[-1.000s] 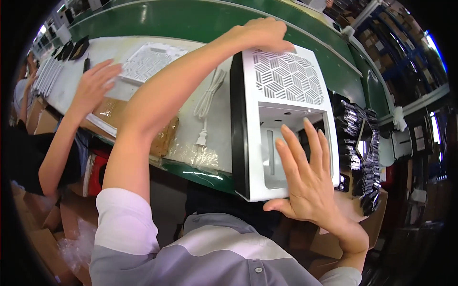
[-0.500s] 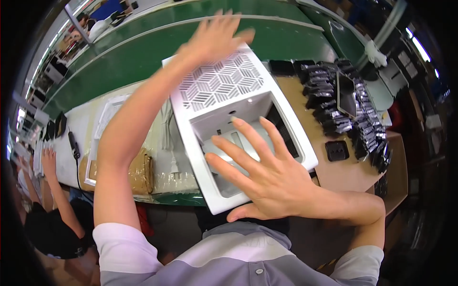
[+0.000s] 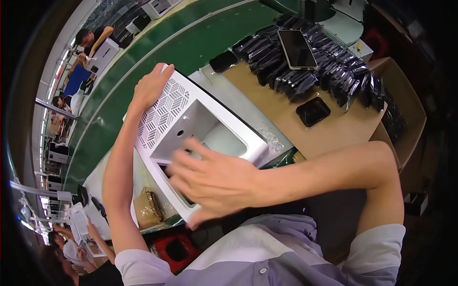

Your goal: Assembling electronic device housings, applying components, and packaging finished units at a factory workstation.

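A white box-shaped casing [image 3: 171, 177], with a slotted geometric grille at its far end and a large square opening, lies slanted in front of me. My left hand [image 3: 151, 88] grips the casing's far corner beside the grille, its fingers bent over the edge. Above the opening and the near left rim is my right hand [image 3: 214, 178], fingers stretched and apart but blurred by motion. Its thumb is by the casing's near corner; whether it touches is unclear. Inside the opening a round dark hole shows in the wall, and the right hand hides part of the interior.
To the right, a cardboard sheet [image 3: 267, 102] bears many black plastic-wrapped packets [image 3: 334, 71], a phone [image 3: 298, 49] and a square black part [image 3: 313, 112]. A cardboard box [image 3: 410, 105] stands beyond. A brown wrapped bundle [image 3: 147, 209] lies left; other people work along the green bench [image 3: 109, 100].
My left hand has come down from above the far end and taken hold of the casing's corner. The casing appears turned in the shifted view. My right hand has moved toward its near left rim.
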Demonstrator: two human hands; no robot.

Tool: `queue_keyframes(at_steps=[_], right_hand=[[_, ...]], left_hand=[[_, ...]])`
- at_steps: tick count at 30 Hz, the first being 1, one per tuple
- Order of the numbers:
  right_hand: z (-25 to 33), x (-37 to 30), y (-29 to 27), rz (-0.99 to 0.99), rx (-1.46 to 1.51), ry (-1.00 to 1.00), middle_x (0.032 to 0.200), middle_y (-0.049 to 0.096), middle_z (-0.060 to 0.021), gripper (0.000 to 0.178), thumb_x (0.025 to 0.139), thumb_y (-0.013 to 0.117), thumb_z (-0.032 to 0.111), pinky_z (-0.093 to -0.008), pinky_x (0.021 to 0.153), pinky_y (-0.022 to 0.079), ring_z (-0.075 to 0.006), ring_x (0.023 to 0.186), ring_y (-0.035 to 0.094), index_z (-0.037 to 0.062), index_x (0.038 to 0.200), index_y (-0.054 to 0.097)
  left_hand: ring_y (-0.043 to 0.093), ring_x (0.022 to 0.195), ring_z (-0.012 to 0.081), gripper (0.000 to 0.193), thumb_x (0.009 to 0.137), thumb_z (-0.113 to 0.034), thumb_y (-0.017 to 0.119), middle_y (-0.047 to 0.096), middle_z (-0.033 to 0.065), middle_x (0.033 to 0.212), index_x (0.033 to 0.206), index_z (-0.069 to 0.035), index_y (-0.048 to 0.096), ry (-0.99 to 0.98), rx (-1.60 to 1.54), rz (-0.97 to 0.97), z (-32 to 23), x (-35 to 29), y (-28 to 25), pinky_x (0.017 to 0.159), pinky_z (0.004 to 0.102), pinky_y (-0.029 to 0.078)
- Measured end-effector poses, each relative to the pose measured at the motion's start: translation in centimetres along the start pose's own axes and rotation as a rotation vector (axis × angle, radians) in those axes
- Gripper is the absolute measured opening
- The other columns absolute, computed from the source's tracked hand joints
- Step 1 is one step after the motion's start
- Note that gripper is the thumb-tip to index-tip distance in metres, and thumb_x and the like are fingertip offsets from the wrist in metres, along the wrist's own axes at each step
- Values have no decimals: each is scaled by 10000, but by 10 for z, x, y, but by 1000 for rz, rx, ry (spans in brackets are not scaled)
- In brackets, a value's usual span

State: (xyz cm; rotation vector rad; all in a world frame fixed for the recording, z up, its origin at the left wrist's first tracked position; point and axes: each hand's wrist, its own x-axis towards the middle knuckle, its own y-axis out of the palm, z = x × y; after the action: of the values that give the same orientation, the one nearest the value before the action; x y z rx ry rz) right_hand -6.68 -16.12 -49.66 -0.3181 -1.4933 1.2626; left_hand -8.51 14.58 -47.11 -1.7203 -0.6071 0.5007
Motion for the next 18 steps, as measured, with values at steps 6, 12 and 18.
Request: queue_keyframes(at_steps=[6,12,18], right_hand=[[-27,11,-18,-244,314,-11,1041,564,-158,532,857,678,480,-453,959,400,-339,1023,519,-10,1037,575],[-153,17,-8,-343,1058,1140,1194,594,-106,507,990,561,434,-389,975,429,-203,1084,536,-1,1251,568],[-184,26,85,-126,1407,1044,1371,593,-110,595,1062,300,474,-363,1021,466,-223,1182,597,52,1423,516]], left_hand=[[589,1199,419,625,967,-497,509,642,242,1255,1404,-52,478,121,-179,-188,35,-13,3,1049,472,413],[479,1327,332,696,888,-249,711,477,237,1449,1431,54,399,-48,-293,-590,91,-118,-1,1117,381,356],[566,1186,218,517,967,-222,622,587,139,1320,1396,16,458,-307,-1366,-233,41,-197,43,1029,359,440]])
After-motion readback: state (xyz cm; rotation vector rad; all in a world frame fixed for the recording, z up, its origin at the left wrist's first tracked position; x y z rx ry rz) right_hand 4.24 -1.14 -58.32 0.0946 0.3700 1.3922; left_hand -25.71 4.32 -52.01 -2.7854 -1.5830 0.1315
